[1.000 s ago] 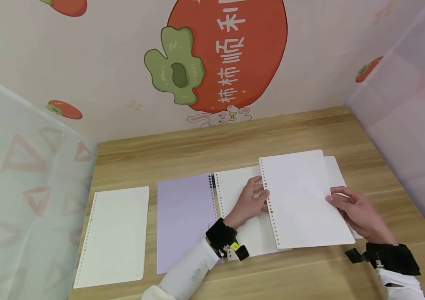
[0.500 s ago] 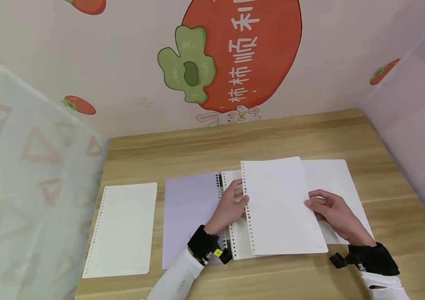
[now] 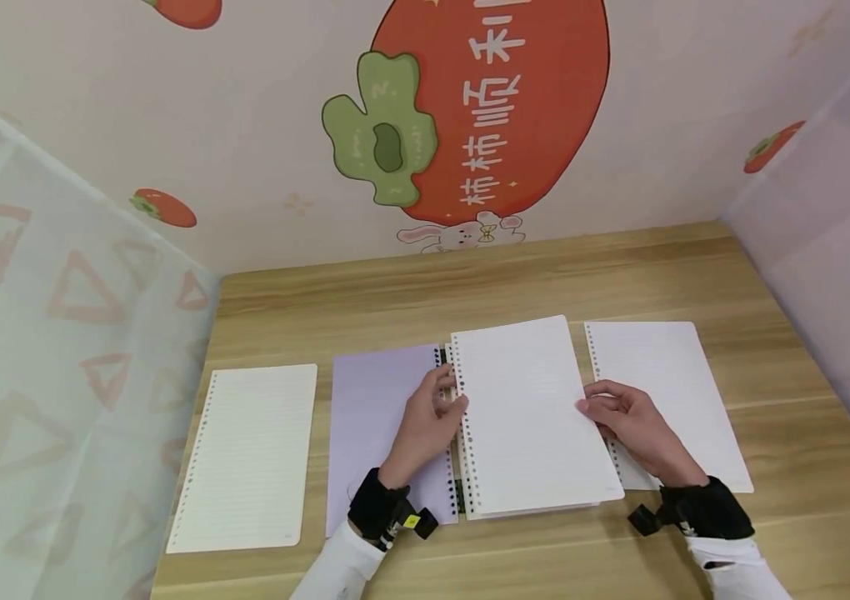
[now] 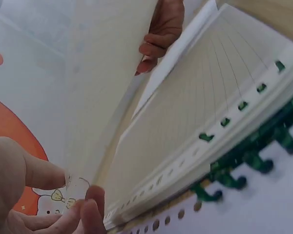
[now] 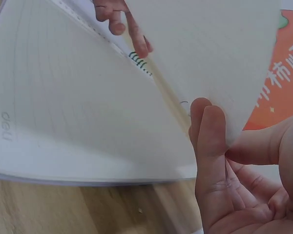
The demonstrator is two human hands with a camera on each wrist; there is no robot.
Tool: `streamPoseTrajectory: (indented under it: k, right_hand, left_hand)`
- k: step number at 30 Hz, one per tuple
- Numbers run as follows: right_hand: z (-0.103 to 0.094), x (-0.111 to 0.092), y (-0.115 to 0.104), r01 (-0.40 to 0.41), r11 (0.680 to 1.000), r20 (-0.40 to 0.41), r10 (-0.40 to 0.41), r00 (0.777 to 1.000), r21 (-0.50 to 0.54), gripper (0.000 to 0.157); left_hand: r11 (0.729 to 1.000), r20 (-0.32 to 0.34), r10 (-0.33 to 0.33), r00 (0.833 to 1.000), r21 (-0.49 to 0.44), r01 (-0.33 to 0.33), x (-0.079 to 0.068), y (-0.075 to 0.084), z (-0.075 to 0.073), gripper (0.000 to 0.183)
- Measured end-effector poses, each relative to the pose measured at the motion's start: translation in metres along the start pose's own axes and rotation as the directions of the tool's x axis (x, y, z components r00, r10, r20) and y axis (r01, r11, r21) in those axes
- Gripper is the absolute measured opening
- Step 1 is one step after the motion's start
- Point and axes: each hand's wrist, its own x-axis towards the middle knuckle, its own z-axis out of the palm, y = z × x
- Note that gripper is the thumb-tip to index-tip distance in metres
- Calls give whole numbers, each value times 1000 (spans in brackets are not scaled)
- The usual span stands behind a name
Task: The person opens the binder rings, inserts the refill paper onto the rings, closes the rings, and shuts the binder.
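Raised over an open loose-leaf notebook, a white lined sheet of punched paper is held between both hands. My left hand pinches its hole-punched left edge between thumb and fingers. The opposite edge is pinched by my right hand. The notebook's purple cover lies flat on the left. Its green binder rings pass through the holes of the notebook pages, which lie under the raised sheet. In the head view the sheet hides most of those pages.
To the left lies lined punched paper. More white punched paper rests on the right, partly behind the right hand. All of it is on a wooden table, with a printed backdrop behind and at the sides.
Both hands have carried the sheet leftward, off the paper on the right and over the notebook pages. Its punched edge now lines up near the rings. The head view has shifted slightly.
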Motion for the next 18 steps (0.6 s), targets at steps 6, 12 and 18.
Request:
streamPoseTrajectory:
  k: [6,12,18]
  right_hand:
    - [8,4,6,-20,1000,10,20,1000,11,48]
    - [12,7,8,-19,999,-11,18,1000,-38,50]
    - [10,7,9,-2,998,3,2,1000,-63,49]
  left_hand:
    - [955,-137,176,975,263,-136,0,-8,-4,59]
    - [832,-106,289,951,519,-195,3,-13,-6,49]
    - [711,3,333,943,656,-253,1,-16,-6,54]
